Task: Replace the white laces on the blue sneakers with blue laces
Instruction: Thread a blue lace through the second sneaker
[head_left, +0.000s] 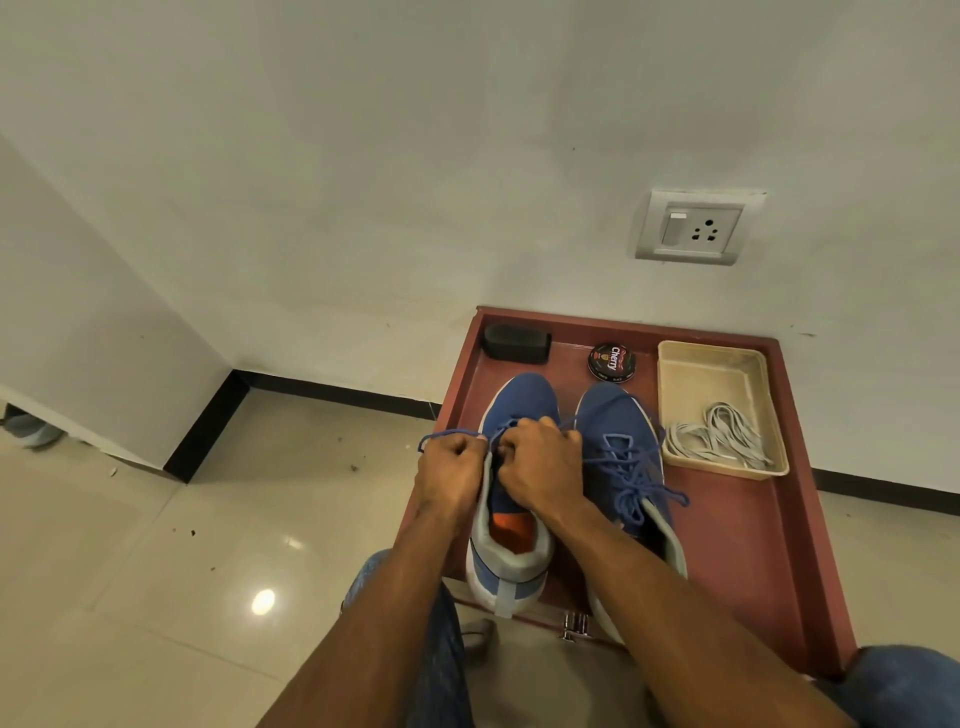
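— Presently, what could be spoiled?
— A blue lace (451, 434) is pinched in the curled left hand (453, 464) and right hand (540, 460) over the left sneaker (511, 525) on the red tray (769, 545); uneven ends, or perhaps a skipped eyelet, hidden beneath the knuckles.
— And nearby?
— The laced right sneaker (621, 452), white laces (719, 434) in the beige tray (675, 374), and a polish tin (611, 362) are kept clear.

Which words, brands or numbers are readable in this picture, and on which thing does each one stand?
"Cherry": in white on the lid of the round black polish tin, at the back of the red tray.
The smaller print around that lid is too small to read.
Nothing readable shows on the sneakers, the black block, the beige tray or the wall socket.
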